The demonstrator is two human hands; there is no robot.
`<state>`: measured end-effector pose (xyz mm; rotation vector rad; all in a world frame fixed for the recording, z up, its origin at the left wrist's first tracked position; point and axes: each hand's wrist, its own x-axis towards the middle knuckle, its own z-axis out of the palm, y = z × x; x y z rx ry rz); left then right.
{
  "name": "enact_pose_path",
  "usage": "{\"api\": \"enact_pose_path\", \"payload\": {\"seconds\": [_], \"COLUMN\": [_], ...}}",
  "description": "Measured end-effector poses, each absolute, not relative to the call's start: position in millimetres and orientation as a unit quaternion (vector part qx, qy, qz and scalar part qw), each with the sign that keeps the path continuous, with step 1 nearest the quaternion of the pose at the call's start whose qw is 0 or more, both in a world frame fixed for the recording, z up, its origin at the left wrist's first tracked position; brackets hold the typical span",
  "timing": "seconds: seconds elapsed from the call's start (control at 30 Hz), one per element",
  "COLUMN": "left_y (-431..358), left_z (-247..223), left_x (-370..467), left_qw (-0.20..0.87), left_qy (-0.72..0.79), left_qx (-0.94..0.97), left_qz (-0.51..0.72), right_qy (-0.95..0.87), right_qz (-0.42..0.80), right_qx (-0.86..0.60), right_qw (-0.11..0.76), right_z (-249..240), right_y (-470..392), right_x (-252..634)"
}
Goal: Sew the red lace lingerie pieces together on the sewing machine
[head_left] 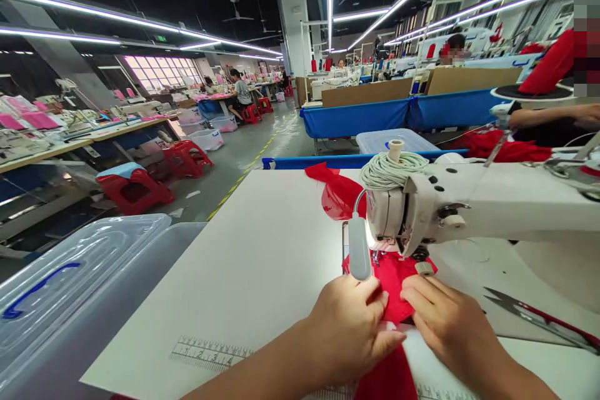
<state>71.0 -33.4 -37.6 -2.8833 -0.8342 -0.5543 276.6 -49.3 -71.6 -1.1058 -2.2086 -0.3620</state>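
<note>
Red fabric (392,284) lies under the needle area of a white sewing machine (506,200) and hangs down over the near table edge. My left hand (349,325) is closed on the fabric's left side, thumb and fingers pinching it. On its right side, my right hand (447,319) grips the same fabric with bent fingers, just below the presser foot. A grey lamp (360,247) on a bent neck hangs in front of the machine head, partly over my left fingertips. More red fabric (344,195) rests behind the needle. The exact stitching point is hidden.
Thread snips (539,319) lie right of my right hand. A ruler strip (210,353) runs along the white table's (262,262) near edge. A lidded plastic bin (84,287) stands at left. A co-worker's arm (553,115) and a red thread cone (548,69) are at right.
</note>
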Motion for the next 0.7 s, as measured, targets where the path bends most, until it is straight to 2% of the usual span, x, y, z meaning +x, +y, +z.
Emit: {"api": "enact_pose_path", "payload": {"seconds": [0.23, 0.7], "left_y": [-35.8, -38.2], "left_z": [-39.9, -45.9], "left_x": [70.1, 76.0], "left_qw": [0.099, 0.117], "left_qy": [-0.295, -0.303], "left_qx": [-0.926, -0.912], "left_qz": [-0.216, -0.251], "right_qy": [-0.853, -0.853], "right_qz": [-0.161, -0.177], "right_qx": [-0.402, -0.4], "right_qw": [0.292, 0.285], "right_z": [-74.2, -81.7], "right_y": [-47.3, -46.0], "right_x": [281.9, 286.9]}}
